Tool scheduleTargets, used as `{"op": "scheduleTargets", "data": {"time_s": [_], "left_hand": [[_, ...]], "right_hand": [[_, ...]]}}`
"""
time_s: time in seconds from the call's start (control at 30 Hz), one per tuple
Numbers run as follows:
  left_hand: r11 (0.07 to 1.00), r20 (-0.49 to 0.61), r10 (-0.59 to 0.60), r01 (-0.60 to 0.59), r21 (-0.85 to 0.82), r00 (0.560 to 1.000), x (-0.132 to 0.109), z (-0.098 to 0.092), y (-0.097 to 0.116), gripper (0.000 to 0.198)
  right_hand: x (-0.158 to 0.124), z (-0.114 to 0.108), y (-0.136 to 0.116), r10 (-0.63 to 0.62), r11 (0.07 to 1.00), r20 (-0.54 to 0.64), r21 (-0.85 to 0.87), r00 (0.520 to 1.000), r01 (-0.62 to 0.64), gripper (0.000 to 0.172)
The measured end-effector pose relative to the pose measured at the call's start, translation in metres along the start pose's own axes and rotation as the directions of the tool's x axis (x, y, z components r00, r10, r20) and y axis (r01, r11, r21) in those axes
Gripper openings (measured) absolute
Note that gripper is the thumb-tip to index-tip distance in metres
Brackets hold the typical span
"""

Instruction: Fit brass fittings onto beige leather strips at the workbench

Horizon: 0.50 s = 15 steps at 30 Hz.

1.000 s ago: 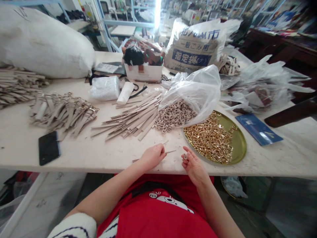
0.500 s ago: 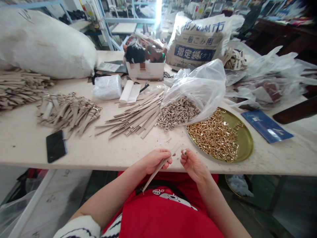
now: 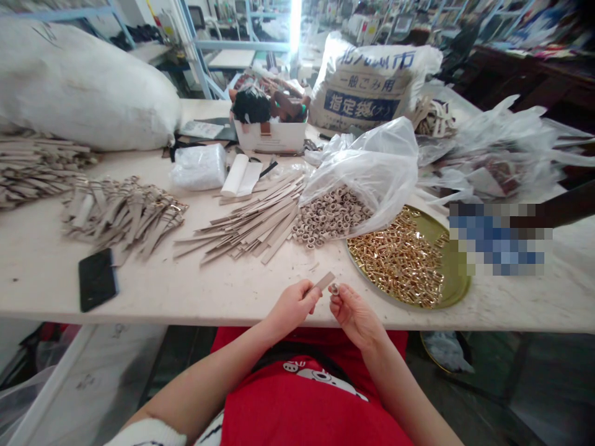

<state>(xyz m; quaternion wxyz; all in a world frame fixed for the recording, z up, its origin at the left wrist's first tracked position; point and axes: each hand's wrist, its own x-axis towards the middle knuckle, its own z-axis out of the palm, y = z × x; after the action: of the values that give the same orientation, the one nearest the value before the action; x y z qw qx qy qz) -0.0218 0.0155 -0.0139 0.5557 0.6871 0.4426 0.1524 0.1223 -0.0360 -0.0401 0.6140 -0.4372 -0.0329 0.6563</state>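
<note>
My left hand (image 3: 294, 308) is closed around a flat beige strap (image 3: 324, 281), whose end sticks out past the thumb toward the upper right. Close beside it, my right hand (image 3: 354, 314) pinches a small beige loop (image 3: 334, 289) between thumb and fingertips. The loop is near the strap's end; a narrow gap appears to part them. Beyond my hands lies a fan of beige straps (image 3: 251, 226), and next to it a heap of small beige loops (image 3: 331, 214) spills from a clear plastic bag (image 3: 383, 167).
A round gold tray (image 3: 458, 285) of gold metal buckles (image 3: 402, 257) stands at my right. Left lie a phone (image 3: 98, 280) and a bundle of straps with metal pieces (image 3: 123, 214). A white box (image 3: 272, 136) and large printed sack (image 3: 367, 87) stand behind.
My right hand has moved left with the loop, closer to the strap. The strap in my left hand no longer hangs down over the apron; its end now points up right.
</note>
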Motion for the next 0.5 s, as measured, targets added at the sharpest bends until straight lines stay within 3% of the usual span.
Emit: {"op": "scheduleTargets", "data": {"time_s": [0.1,0.17,0.27,0.37,0.5], "left_hand": [[0.992,0.025,0.027,-0.03,0.122,0.999,-0.004,-0.001,0.0,0.026],[0.974,0.06,0.035,-0.047,0.222,0.998,-0.005,-0.003,0.001,0.027],[0.919,0.155,0.046,-0.102,0.381,0.987,-0.005,-0.013,0.003,0.029],[0.864,0.265,0.035,-0.162,0.476,0.964,-0.004,-0.026,0.009,0.03],[0.904,0.345,0.064,-0.201,0.377,0.936,-0.007,-0.037,0.021,0.029]], "right_hand": [[0.0,-0.001,0.0,-0.049,0.996,-0.026,-0.082,0.998,0.046,0.03],[-0.001,-0.003,0.0,-0.147,0.965,-0.018,-0.224,0.989,0.139,0.03],[-0.004,-0.005,-0.003,-0.269,0.822,0.067,-0.504,0.961,0.266,0.024],[-0.007,-0.004,-0.009,-0.233,0.723,0.159,-0.632,0.959,0.28,0.024],[-0.007,-0.001,-0.015,-0.203,0.711,0.192,-0.645,0.96,0.279,0.022]]}}
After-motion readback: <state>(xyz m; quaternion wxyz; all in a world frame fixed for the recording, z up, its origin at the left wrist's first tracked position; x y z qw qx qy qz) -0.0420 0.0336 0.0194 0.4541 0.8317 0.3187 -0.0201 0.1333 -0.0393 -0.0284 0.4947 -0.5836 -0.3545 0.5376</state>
